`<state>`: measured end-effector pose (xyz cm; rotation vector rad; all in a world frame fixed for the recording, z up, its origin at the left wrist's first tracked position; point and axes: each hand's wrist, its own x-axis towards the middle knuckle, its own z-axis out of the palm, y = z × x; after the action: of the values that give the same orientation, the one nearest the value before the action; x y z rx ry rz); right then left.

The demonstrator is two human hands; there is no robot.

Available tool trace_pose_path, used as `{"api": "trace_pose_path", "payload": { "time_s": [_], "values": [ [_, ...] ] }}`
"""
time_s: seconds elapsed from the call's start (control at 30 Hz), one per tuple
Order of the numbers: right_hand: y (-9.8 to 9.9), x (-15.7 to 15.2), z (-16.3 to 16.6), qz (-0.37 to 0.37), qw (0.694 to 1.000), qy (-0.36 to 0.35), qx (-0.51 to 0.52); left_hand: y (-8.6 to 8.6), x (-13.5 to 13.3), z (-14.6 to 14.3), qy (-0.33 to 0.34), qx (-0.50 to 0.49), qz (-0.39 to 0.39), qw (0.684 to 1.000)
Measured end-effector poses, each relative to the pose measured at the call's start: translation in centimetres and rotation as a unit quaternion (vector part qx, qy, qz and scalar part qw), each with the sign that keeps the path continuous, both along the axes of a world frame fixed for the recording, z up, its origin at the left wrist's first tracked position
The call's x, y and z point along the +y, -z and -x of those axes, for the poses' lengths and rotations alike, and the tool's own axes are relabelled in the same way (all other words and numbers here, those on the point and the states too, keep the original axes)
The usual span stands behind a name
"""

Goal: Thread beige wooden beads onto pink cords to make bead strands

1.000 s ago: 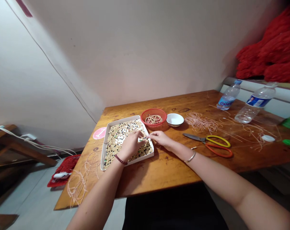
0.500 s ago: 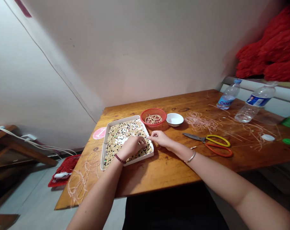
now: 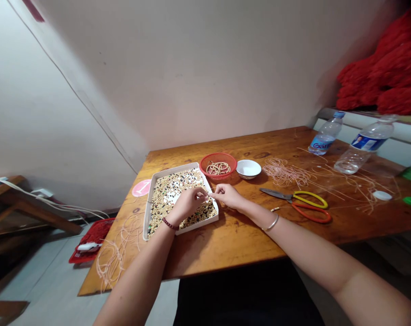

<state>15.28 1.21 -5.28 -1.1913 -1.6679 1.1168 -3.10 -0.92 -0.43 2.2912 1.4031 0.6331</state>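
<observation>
My left hand [image 3: 188, 203], with a dark red bead bracelet on its wrist, is over the right side of a shallow white tray [image 3: 147, 213] of small beads [image 3: 161, 194]. Its thumb and forefinger are pinched; whatever is between them is too small to make out. Fingertip to fingertip with it at the tray's right edge, my right hand [image 3: 228, 196] pinches a thin cord. Part of that cord loops under the hand. A short row of strung beads [image 3: 275, 209] shows beside the right wrist, which wears a silver bangle. The beads are mostly tan, with dark ones mixed in.
Behind the tray are a red basket [image 3: 201, 170] with bead strings and a white bowl [image 3: 249, 168]. Scissors [image 3: 295, 199] and a tangle of cord [image 3: 283, 171] lie to the right, near two plastic bottles [image 3: 326, 133]. More cord [image 3: 110, 267] lies at the left corner.
My left hand has risen slightly from the beads and moved its pinched fingertips up to those of my right hand. My right hand stays nearly in place.
</observation>
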Motion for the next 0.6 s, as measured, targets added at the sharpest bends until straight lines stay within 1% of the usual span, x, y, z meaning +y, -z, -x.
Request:
{"api": "trace_pose_path", "payload": {
  "time_s": [0.1, 0.27, 0.37, 0.53, 0.6],
  "values": [
    [0.1, 0.1, 0.0, -0.004, 1.0, 0.007, -0.003, 0.1, 0.0, 0.0, 0.002, -0.007, -0.004, 1.0],
    [0.3, 0.2, 0.2, 0.002, 1.0, -0.003, 0.008, 0.2, 0.1, -0.1, 0.002, -0.01, -0.007, 1.0],
    [0.1, 0.1, 0.2, 0.001, 1.0, -0.007, 0.018, 0.2, 0.0, -0.2, 0.003, -0.009, -0.01, 1.0],
    [-0.7, -0.3, 0.3, 0.058, 0.997, -0.023, 0.045, 0.1, -0.2, -0.3, -0.002, 0.002, -0.03, 1.0],
    [-0.9, -0.4, 0.2, 0.057, 0.997, -0.036, 0.041, 0.0, -0.4, -0.3, -0.001, 0.005, -0.04, 0.999]
  ]
}}
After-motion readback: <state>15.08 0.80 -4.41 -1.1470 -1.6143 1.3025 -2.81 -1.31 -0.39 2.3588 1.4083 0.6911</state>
